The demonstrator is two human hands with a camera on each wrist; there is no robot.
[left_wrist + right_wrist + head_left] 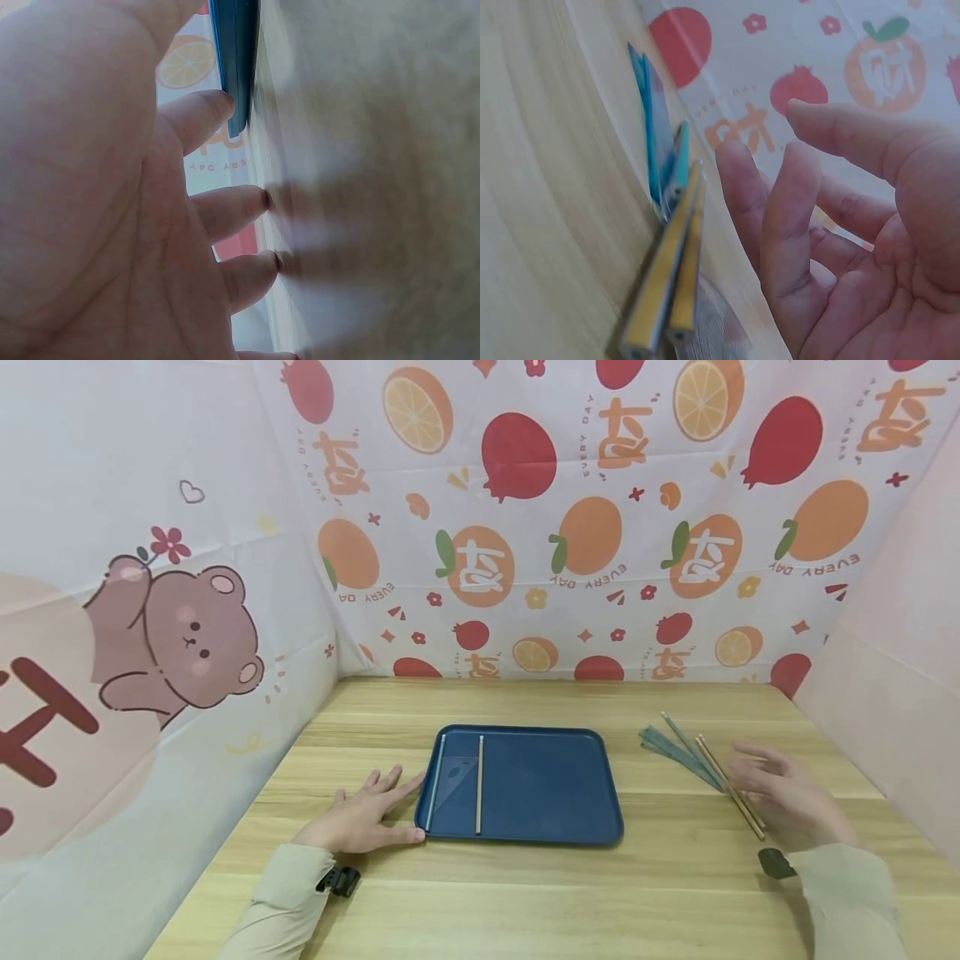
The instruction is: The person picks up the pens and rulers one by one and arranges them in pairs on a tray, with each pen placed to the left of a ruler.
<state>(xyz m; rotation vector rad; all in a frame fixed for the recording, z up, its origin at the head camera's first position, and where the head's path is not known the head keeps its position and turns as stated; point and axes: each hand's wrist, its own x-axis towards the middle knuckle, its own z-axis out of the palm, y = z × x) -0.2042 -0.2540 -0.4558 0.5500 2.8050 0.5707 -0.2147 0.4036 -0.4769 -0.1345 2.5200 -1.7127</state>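
Observation:
A blue tray (551, 785) lies on the table, and my left hand (363, 820) touches its left edge with fingers spread. Inside the tray, a teal pencil (435, 785) runs along the left side. A clear triangular set square (459, 777) lies between it and a gold pencil (480, 785). My right hand (783, 789), fingers loosely bent, hovers beside a loose group on the right and holds nothing. That group has two gold pencils (658, 289), another teal pencil (681, 159) and translucent blue-green flat strips (654, 124), possibly rulers.
The wooden table (525, 902) meets a fruit-print cloth (540, 635) at the back. A white cloth with a bear print (202, 635) hangs on the left, and a pale cloth (900, 635) on the right. Each wrist wears a dark band.

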